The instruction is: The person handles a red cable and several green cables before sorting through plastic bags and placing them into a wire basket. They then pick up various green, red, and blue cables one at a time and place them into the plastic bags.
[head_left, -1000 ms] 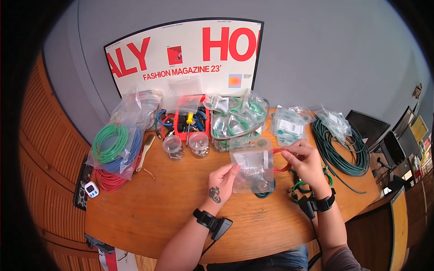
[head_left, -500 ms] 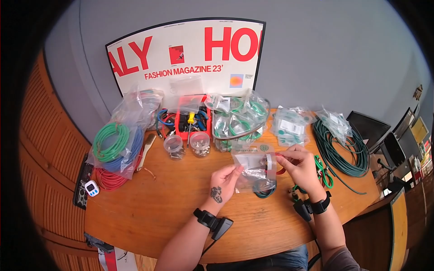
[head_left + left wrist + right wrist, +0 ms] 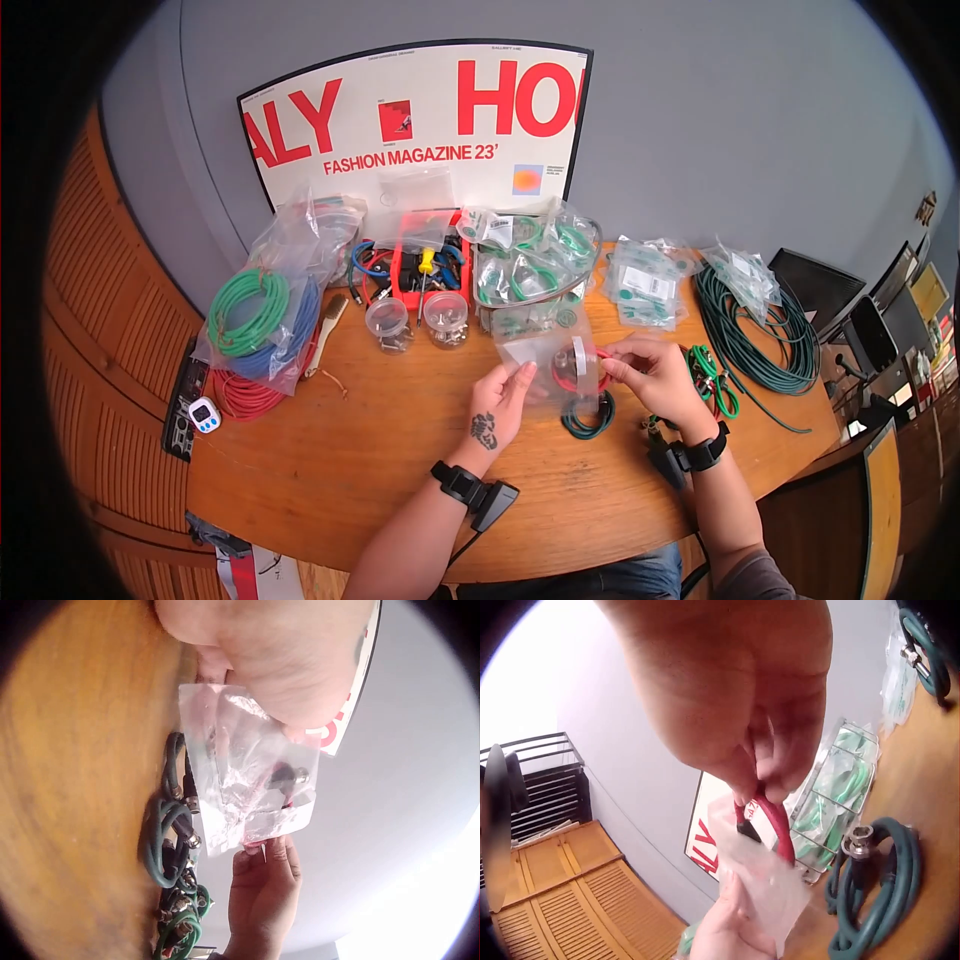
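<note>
In the head view my left hand (image 3: 497, 405) pinches the left edge of a clear plastic zip bag (image 3: 520, 350), thumb on its front. A coiled red cable (image 3: 563, 378) lies mostly inside the bag, its end by the opening on the right. My right hand (image 3: 655, 382) pinches this coil between thumb and fingers, as the red loop (image 3: 781, 832) in the right wrist view shows. Through the film in the left wrist view shows a metal connector (image 3: 300, 775). Just beneath the bag, a dark green coiled cable (image 3: 590, 420) rests on the table (image 3: 400, 480).
Green cables with connectors (image 3: 715, 385) lie right of my right hand, near a large dark green coil (image 3: 760, 335). Behind the bag stand a wire basket (image 3: 535, 270) of bagged cables, a red bin (image 3: 400, 275) and two clear tubs (image 3: 445, 318). Bagged coils (image 3: 250, 315) lie left.
The red cable has moved left, from outside the bag's right edge to mostly inside it. My right hand has followed it toward the bag, and the bag has shifted slightly left.
</note>
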`<state>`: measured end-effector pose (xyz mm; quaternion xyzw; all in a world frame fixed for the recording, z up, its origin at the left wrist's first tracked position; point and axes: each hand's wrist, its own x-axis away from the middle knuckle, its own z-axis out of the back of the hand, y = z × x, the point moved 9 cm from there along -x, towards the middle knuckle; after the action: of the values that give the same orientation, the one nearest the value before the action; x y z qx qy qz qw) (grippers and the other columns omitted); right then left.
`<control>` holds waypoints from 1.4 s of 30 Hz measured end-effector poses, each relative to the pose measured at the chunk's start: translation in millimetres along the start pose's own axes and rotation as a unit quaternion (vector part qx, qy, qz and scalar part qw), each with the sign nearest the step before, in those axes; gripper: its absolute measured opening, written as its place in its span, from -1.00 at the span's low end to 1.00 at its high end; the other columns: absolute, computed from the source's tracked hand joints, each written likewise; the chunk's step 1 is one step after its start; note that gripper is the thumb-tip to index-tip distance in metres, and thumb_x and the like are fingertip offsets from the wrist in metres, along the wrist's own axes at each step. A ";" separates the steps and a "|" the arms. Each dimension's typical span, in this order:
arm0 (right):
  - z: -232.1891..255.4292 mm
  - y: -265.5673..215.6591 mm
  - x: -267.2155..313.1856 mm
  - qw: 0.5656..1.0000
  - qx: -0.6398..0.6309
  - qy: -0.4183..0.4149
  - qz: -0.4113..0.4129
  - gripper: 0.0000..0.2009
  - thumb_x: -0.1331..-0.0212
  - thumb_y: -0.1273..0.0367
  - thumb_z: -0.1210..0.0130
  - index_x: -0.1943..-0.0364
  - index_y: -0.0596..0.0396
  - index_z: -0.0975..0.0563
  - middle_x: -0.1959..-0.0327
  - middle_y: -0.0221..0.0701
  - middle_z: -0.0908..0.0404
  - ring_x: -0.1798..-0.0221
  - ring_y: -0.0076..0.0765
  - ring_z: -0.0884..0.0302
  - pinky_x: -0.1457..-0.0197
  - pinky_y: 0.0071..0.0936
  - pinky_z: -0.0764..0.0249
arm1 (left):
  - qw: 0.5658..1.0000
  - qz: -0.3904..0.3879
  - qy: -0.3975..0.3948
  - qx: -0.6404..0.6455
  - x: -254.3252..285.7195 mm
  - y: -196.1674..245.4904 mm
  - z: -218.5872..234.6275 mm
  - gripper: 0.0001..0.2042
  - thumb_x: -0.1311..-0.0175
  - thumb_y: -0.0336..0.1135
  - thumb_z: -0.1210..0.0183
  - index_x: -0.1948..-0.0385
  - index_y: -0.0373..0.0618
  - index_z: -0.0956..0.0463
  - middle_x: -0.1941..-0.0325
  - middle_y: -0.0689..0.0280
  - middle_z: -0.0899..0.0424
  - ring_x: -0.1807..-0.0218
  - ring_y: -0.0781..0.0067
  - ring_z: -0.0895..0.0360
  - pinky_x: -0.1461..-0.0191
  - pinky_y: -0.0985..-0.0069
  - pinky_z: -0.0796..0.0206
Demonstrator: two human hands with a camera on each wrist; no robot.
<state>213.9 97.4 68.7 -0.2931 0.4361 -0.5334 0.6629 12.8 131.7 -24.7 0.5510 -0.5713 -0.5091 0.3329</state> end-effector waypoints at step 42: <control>2.9 -9.9 -4.1 0.998 0.015 0.038 0.046 -0.84 -0.23 0.42 -0.22 0.25 0.29 -0.63 0.35 -0.38 -0.58 0.38 -0.56 -0.48 0.27 -0.61 -0.42 | 0.975 -0.083 0.078 -0.191 2.4 9.0 17.1 -0.83 -0.23 -0.38 -0.32 0.31 -0.34 -0.67 0.45 0.42 -0.67 0.42 0.77 -0.47 0.34 0.67 -0.34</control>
<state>211.8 98.6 79.5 -0.2419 0.4659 -0.5198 0.6740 -6.4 131.9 -21.1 0.5607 -0.3885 -0.5899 0.4322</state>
